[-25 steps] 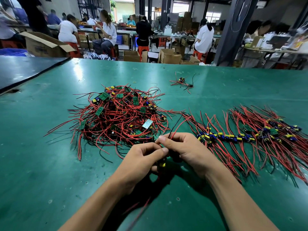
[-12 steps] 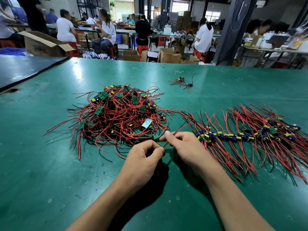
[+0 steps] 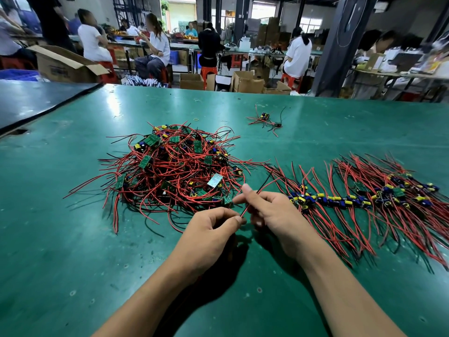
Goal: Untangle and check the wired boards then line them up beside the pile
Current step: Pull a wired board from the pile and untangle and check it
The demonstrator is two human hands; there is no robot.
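Slantwise, red wire [image 3: 245, 210] between left hand [image 3: 209, 231], right hand [image 3: 274, 212] (both grips)

Your left hand [image 3: 211, 229] covers the lower end of the red wire [image 3: 252, 199] that your right hand [image 3: 269, 210] also pinches, so you cannot see any board on it. Wires of the lined-up row [image 3: 364, 198] run off the frame's right edge. Boards deep in the pile [image 3: 175, 171] lie buried under wires. The stray bundle [image 3: 266, 117] at upper centre is too small to count.

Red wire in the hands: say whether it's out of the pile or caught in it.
Out: the red wire, pinched by left hand and right hand, ends apart from the pile. Board hidden.
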